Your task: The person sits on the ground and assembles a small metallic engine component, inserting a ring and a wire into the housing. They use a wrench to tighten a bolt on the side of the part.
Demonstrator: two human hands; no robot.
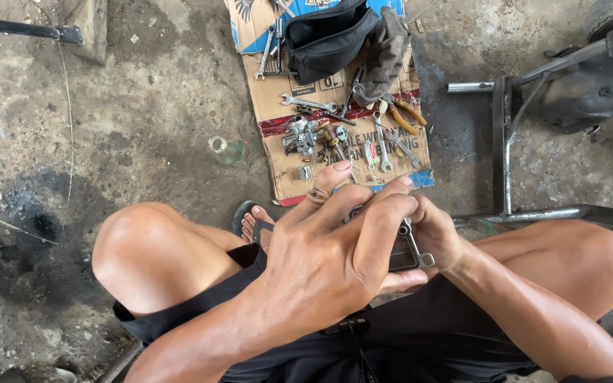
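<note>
My left hand (335, 248) and my right hand (438, 237) meet over my lap, both gripping a small grey metal part (409, 252) with bolt lugs at its corners. The left hand lies across the top of it, fingers stretched forward, and hides most of the part. The right hand holds it from the right side and below. I am squatting, my bare knees to either side, a sandalled foot (253, 223) showing between them.
A flattened cardboard sheet (285, 181) on the concrete floor holds a carburettor (301, 136), several wrenches, orange-handled pliers (409, 113), a black pouch (328, 35) and a grey rag. A small glass bottle (227, 149) lies left of it. A metal frame (505, 142) stands at right.
</note>
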